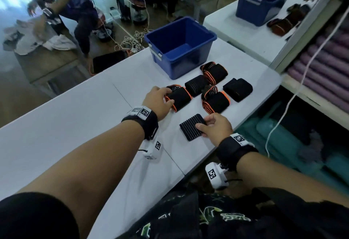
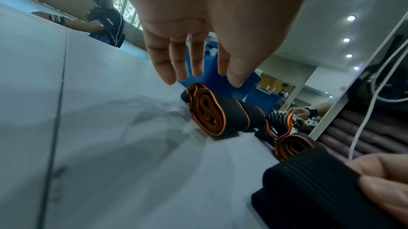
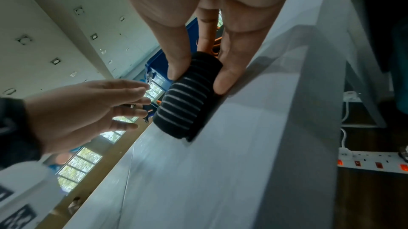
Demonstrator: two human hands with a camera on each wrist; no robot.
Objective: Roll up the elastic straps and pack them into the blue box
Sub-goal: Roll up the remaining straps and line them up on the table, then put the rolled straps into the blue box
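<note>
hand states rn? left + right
Left hand: open, fingers straight, over the orange-edged strap roll, not gripping.
Right hand: pinching the ribbed black strap on the table.

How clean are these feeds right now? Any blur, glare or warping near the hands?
Head view: the hands and the black ribbed strap are sharp, the far left background smears. Left wrist view: the left hand looms soft and warped, ceiling lights flare. Right wrist view: the right hand fills the top, the horizon tilts steeply.

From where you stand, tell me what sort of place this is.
Probably a shared indoor workroom for recorded packing tasks: white folding tables, another person wearing headgear and wrist straps, a second blue box at the next table.
</note>
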